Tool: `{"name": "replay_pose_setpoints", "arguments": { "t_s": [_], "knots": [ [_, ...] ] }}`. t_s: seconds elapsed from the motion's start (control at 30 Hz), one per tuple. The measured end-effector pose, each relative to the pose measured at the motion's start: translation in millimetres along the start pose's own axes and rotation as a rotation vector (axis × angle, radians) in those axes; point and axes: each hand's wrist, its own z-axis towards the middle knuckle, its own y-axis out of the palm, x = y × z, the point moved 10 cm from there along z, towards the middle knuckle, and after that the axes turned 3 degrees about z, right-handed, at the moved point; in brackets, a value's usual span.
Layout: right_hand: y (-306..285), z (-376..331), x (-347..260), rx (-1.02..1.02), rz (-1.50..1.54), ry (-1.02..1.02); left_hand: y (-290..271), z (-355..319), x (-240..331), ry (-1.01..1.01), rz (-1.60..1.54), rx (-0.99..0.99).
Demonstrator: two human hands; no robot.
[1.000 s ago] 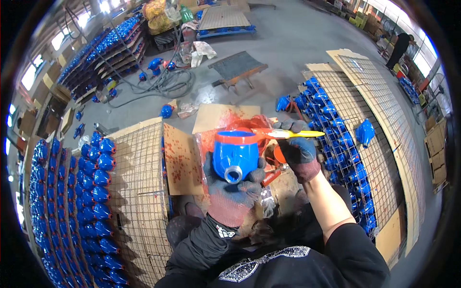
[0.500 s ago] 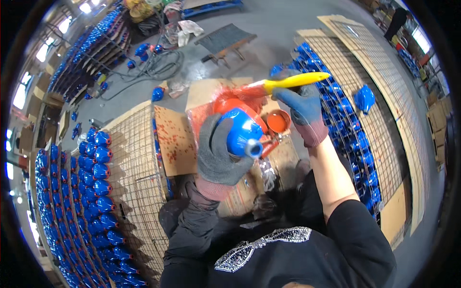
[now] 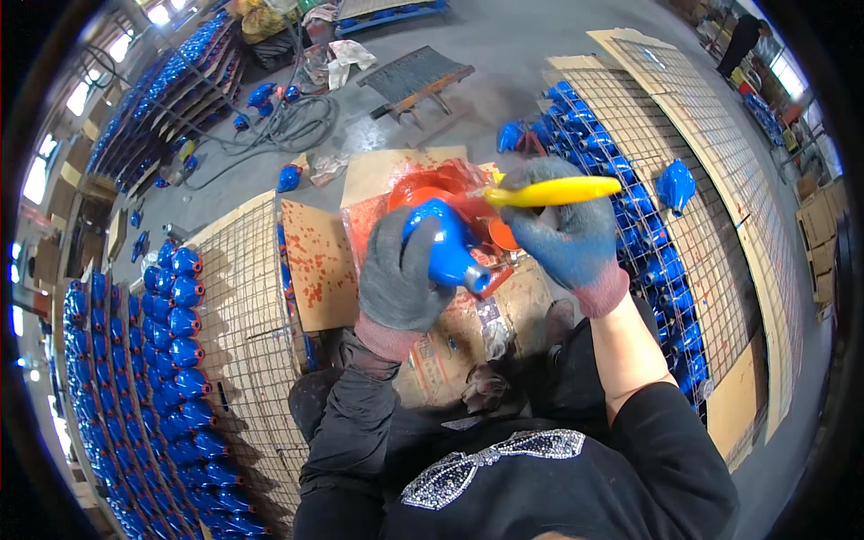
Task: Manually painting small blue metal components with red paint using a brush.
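Note:
My left hand [image 3: 400, 274], in a dark grey glove, is closed round a glossy blue bulb-shaped metal part [image 3: 443, 250], its narrow spout tilted toward me. In my right hand [image 3: 567, 234], gloved in grey-blue, is a paintbrush [image 3: 569, 191] with a yellow handle, held level. Its reddish bristles, blurred, point left and lie at the far upper edge of the blue part; whether they touch it, I cannot tell. Just beyond the part sits a round red paint container [image 3: 416, 191] on red-smeared plastic. A smaller pot of orange-red paint [image 3: 502, 236] is partly hidden by my right hand.
Paint-spotted cardboard [image 3: 315, 265] lies left of the work spot. Wire mesh racks [image 3: 256, 315] flank me, with rows of blue parts [image 3: 187, 346] on the left and more blue parts [image 3: 661, 261] on the right. Ahead stand a low dark bench [image 3: 417, 76] and coiled hoses [image 3: 301, 121].
My right hand has come down and nearer, turning the brush from slanted to level. The blue part has tilted and shifted slightly left in my left hand.

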Motion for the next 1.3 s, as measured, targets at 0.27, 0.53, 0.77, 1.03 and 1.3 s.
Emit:
{"name": "replay_pose_setpoints", "arguments": {
  "t_s": [0.27,0.53,0.77,1.03,1.3],
  "knots": [
    [12.8,-12.6,-50.4,0.025,-0.31,-0.412,13.3,-14.6,-67.3,-0.797,-0.84,0.134],
    [32.6,-17.4,-47.0,-0.068,-0.377,-0.522,40.8,-38.8,-67.2,-1.14,-1.736,0.199],
    [36.5,-5.9,-29.3,-0.091,-0.189,-0.525,19.5,-42.0,-88.3,-1.223,-1.736,0.357],
    [72.7,27.7,134.6,-0.164,-0.015,0.08,-7.7,-16.1,-88.3,-0.857,-1.998,0.226],
    [127.1,31.1,231.4,-0.418,-0.508,0.08,20.5,-63.1,-144.7,-1.176,-1.695,0.472]
  ]
}}
